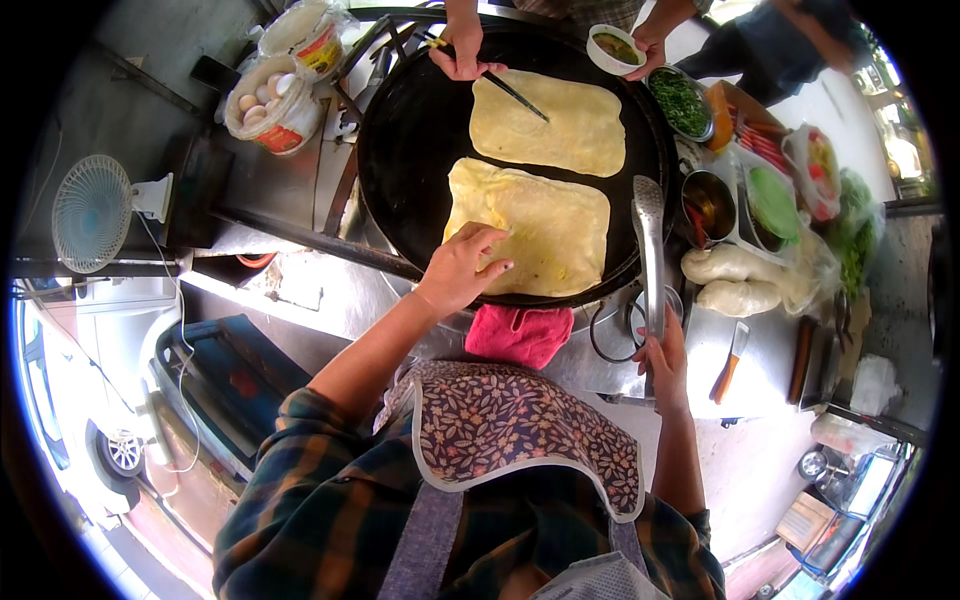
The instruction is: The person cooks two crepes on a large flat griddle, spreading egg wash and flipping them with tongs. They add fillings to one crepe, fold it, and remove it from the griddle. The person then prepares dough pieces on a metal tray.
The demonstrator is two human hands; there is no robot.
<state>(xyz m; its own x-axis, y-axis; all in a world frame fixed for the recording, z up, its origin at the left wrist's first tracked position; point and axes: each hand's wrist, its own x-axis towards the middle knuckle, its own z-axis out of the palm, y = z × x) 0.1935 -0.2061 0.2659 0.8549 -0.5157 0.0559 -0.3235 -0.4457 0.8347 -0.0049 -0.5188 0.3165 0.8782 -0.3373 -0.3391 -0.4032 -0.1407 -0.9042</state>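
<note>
My left hand (466, 268) hovers over or lightly touches the near flatbread (551, 225), fingers spread and holding nothing. That flatbread lies on a round black griddle (409, 150), and a second flatbread (574, 124) lies behind it. In my right hand (664, 358) are metal tongs (650, 240), pointing away from me along the griddle's right rim. Across from me a co-worker's hand (461, 46) holds black chopsticks (517, 96) with their tips at the far flatbread. The co-worker's other hand (651, 49) holds a small white bowl (611, 64) with brownish sauce and green bits.
Right of the griddle are a bowl of chopped greens (681, 103), a metal pot (707, 206), bagged dough (739, 296) and an orange-handled spatula (730, 364). A pink cloth (517, 335) hangs at the near rim. A bucket of eggs (274, 139) and a fan (91, 214) stand left.
</note>
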